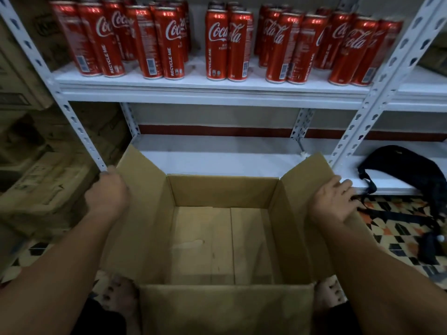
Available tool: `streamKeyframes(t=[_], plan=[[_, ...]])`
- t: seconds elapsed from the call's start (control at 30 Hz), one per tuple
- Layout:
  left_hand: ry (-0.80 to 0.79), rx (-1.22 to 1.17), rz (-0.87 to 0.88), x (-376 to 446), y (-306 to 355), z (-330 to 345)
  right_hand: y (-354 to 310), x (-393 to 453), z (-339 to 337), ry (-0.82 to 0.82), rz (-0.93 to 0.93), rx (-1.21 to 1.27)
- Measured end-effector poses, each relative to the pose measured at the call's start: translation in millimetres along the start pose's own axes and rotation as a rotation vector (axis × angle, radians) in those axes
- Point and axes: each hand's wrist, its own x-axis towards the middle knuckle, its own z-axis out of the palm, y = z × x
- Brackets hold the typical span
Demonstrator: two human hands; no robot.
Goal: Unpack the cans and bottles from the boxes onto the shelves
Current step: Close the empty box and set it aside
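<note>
An open brown cardboard box (222, 192) stands on the floor in front of me, its inside bare. My left hand (107, 193) grips the edge of the box's left flap. My right hand (332, 201) grips the right flap, fingers spread over its outer edge. Several tall red cola cans (216, 42) stand in rows on the white upper shelf (193, 87). The lower white shelf (217, 160) behind the box holds no cans.
Stacked cardboard cartons (36, 151) fill the left side beside the white perforated shelf post (72, 117). A black bag (408, 170) lies on the lower shelf at right, its strap trailing onto the patterned tile floor (391, 235). My bare feet (121, 298) flank the box.
</note>
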Motion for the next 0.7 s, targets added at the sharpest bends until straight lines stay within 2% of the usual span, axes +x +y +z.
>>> streamKeyframes(t=[0.13, 0.2, 0.33, 0.4, 0.57, 0.7], plan=[[0.007, -0.001, 0.196, -14.2, 35.8, -12.3, -16.6, -14.5, -18.6, 0.006, -0.129, -0.038], [-0.024, -0.088, 0.311, -25.6, 52.4, -10.6, -25.6, -26.0, -27.9, -0.024, -0.214, -0.103], [-0.188, -0.367, 0.422, -53.9, 69.1, 7.9, -50.1, -58.7, -35.5, -0.088, -0.387, -0.105], [-0.280, -0.404, 0.490, -67.5, 65.6, 24.3, -62.9, -76.0, -33.4, -0.158, -0.431, -0.042], [-0.491, -0.242, 0.649, -92.1, 24.4, 65.0, -66.8, -94.1, -15.8, -0.362, -0.473, 0.185], [-0.521, -0.012, 0.797, -97.9, -28.0, 89.9, -43.1, -95.1, 27.7, -0.646, -0.485, 0.458]])
